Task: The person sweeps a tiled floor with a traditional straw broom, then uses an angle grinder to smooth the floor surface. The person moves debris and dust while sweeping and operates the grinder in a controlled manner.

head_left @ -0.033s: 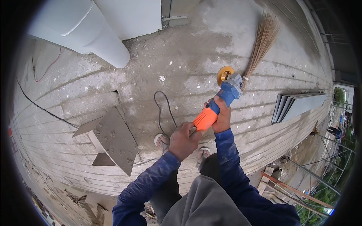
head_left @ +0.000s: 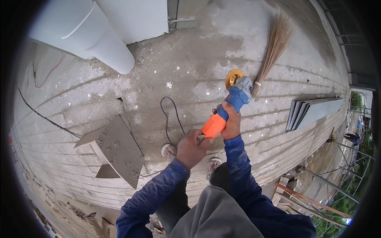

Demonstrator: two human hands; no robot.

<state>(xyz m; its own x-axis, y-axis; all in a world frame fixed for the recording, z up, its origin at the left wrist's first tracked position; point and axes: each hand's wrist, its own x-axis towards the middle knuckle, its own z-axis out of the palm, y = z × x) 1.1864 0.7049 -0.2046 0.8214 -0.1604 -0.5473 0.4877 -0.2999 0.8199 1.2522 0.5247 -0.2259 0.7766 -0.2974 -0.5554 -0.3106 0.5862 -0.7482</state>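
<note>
An angle grinder [head_left: 238, 96] with a blue body, orange rear housing and gold disc [head_left: 234, 74] is held in both hands. My right hand [head_left: 231, 123] is closed around the blue and orange body. My left hand [head_left: 191, 148] grips the orange rear end, its fingers partly hidden. The disc is at the far end, above the floor. A dark cord [head_left: 168, 109] lies looped on the floor left of my hands. Just beyond the grinder, a bundled straw broom [head_left: 274, 43] lies on the floor.
A bent, dirty board [head_left: 119, 146] stands left of my feet. A large white cylindrical object [head_left: 91, 35] is at upper left. Grey stacked panels [head_left: 315, 113] lie at right. Beyond the floor's right edge are scaffold tubes [head_left: 329, 182] and a distant person [head_left: 352, 139].
The grinder and both hands have shifted very slightly left in the picture. The grip on the grinder is the same.
</note>
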